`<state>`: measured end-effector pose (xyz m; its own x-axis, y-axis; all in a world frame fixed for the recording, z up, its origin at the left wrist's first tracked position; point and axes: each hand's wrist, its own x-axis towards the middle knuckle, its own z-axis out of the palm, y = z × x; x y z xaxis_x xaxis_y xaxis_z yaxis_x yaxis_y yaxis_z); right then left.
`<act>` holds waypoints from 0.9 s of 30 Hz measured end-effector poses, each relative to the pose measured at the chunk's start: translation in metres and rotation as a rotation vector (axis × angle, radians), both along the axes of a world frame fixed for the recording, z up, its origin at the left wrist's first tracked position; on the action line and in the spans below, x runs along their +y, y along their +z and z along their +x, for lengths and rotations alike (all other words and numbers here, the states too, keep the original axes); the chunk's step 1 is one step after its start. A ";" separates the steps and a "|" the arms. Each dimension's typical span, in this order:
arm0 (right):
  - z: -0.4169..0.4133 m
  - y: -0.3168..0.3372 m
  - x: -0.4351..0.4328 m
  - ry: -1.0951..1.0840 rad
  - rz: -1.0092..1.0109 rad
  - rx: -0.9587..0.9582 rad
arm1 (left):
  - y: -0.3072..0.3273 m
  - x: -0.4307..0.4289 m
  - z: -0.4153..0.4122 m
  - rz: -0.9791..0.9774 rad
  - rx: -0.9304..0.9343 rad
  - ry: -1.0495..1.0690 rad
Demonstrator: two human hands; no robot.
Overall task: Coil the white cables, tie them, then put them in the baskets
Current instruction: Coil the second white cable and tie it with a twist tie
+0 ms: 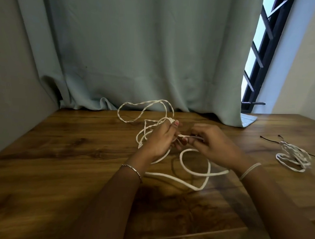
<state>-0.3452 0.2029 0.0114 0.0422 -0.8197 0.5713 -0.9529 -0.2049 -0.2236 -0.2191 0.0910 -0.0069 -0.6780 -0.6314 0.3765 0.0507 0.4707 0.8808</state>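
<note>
**Coiling in hand, much of cable lying loose**

Slack from the white cable (pixel 181 157) lies nearest on the wooden table (pixel 59 150). One open loop sits just under the wrists, and a long strand runs leftward from it toward the left forearm.

Above that slack, both hands work close together over the middle of the table. The left hand (pixel 159 138) has its fingers curled round a few gathered turns of the cable, with the thumb raised at the far side. The right hand (pixel 212 143) is also curled. It appears to pinch a short stretch of the same cable that bridges the small gap between the hands, though motion blur hides the exact grip.

Beyond the left hand, the twisted part of the cable sprawls in wide loops toward the curtain (pixel 138 53).

At the right, well apart, lies a second white bundle (pixel 294 157) with thin dark ties (pixel 269 139) just beside it. Whether it is already tied cannot be told.

No basket is in view.

My reading is that this is the coiling step on the first cable, and early in it. The next move calls for the right hand to feed slack in even turns while the left keeps its turns from slipping. The far twisted loops could snag as they are drawn in.
</note>
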 end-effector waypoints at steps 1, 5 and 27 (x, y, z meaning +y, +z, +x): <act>-0.004 0.004 -0.002 -0.019 -0.018 0.066 | 0.000 0.000 0.001 -0.038 -0.039 -0.014; -0.015 0.012 -0.013 -0.154 -0.132 0.522 | 0.000 -0.001 0.000 -0.104 -0.158 -0.037; -0.055 -0.020 -0.058 -0.402 -0.292 0.745 | 0.000 0.015 0.003 0.644 -0.071 -0.749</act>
